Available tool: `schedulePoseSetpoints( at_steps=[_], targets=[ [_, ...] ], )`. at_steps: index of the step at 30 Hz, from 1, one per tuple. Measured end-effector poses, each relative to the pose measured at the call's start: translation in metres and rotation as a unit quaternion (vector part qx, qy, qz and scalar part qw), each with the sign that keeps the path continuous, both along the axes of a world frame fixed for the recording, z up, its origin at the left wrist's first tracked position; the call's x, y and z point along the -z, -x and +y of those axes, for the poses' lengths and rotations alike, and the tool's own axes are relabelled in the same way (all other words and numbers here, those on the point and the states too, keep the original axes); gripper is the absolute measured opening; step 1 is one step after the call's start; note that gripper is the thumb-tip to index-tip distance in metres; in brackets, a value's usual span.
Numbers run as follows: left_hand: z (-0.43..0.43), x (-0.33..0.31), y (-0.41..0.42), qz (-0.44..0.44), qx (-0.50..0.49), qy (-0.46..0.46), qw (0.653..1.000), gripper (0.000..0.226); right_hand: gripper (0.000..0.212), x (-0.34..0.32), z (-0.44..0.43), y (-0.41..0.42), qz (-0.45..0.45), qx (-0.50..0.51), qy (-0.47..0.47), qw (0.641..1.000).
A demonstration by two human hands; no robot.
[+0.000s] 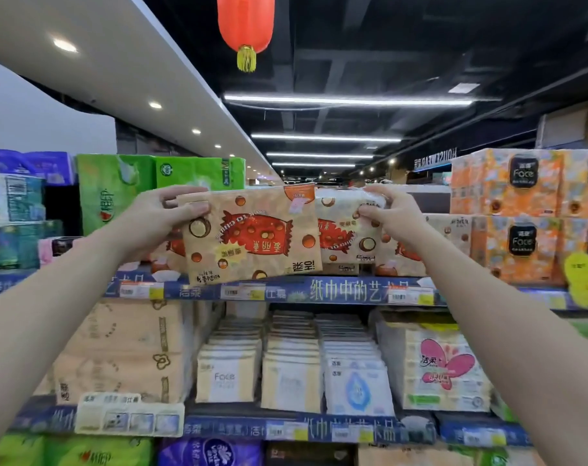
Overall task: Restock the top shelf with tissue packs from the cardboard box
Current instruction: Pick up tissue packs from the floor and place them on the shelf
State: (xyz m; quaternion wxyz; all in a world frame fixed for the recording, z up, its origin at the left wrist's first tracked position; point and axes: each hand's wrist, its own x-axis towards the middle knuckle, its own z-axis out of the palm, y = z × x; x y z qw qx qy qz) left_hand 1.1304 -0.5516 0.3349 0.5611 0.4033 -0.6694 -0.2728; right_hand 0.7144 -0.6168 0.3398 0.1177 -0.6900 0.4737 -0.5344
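A beige tissue pack with a red candy picture and brown balls is held up in front of the top shelf. My left hand pinches its upper left corner. My right hand grips the top of a second, similar tissue pack just to the right, at the shelf's front. More packs of the same print stand on the shelf behind my hands and to the right. The cardboard box is out of view.
Green packs stand at the left of the top shelf, orange "Face" packs at the right. The shelf below holds rows of flat tissue packs. A red lantern hangs overhead.
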Motion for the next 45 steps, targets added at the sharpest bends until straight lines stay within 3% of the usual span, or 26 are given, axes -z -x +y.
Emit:
schedulePoseSetpoints(
  at_steps=[6, 10, 14, 17, 21, 24, 29, 32, 35, 39, 43, 45],
  targets=[
    [-0.025, -0.01, 0.028, 0.005, 0.016, 0.009, 1.0, 0.036, 0.049, 0.037, -0.035, -0.004, 0.012, -0.012, 0.006, 1.0],
    [-0.033, -0.013, 0.051, 0.016, 0.02, 0.011, 1.0, 0.047, 0.057, 0.042, -0.052, 0.0, 0.026, -0.006, -0.023, 0.999],
    [-0.042, -0.016, 0.082, 0.017, 0.02, 0.015, 1.0, 0.044, 0.069, 0.027, -0.058, 0.007, 0.076, 0.026, -0.039, 0.996],
    [-0.047, -0.02, 0.114, 0.029, 0.024, 0.018, 0.999, 0.044, 0.069, 0.026, -0.059, 0.031, -0.003, -0.038, -0.091, 0.995],
    [-0.056, -0.024, 0.16, 0.04, 0.028, 0.03, 0.998, 0.049, 0.039, 0.022, -0.038, 0.073, -0.168, -0.069, -0.082, 0.98],
    [-0.06, -0.027, 0.199, 0.028, 0.034, 0.045, 0.998, 0.038, 0.05, 0.017, -0.013, 0.105, -0.227, -0.138, -0.041, 0.963],
    [-0.065, -0.019, 0.269, -0.028, 0.042, 0.056, 0.997, 0.041, 0.07, 0.005, 0.014, 0.153, -0.086, -0.06, 0.039, 0.994],
    [-0.072, -0.008, 0.301, -0.034, 0.026, 0.067, 0.997, 0.044, 0.065, -0.002, 0.017, 0.18, -0.045, -0.021, 0.031, 0.998],
    [-0.078, 0.001, 0.325, -0.102, -0.013, 0.102, 0.989, 0.044, 0.057, -0.003, 0.012, 0.195, 0.027, 0.029, 0.036, 0.999],
    [-0.088, 0.004, 0.347, -0.253, -0.089, 0.139, 0.953, 0.041, 0.044, 0.005, 0.001, 0.209, 0.068, 0.11, 0.047, 0.991],
    [-0.094, 0.002, 0.357, -0.301, -0.134, 0.137, 0.934, 0.043, 0.042, 0.009, -0.002, 0.213, 0.108, 0.158, 0.064, 0.98],
    [-0.095, 0.004, 0.361, -0.363, -0.189, 0.156, 0.899, 0.047, 0.04, 0.011, -0.006, 0.213, 0.189, 0.223, 0.066, 0.954]
  ],
)
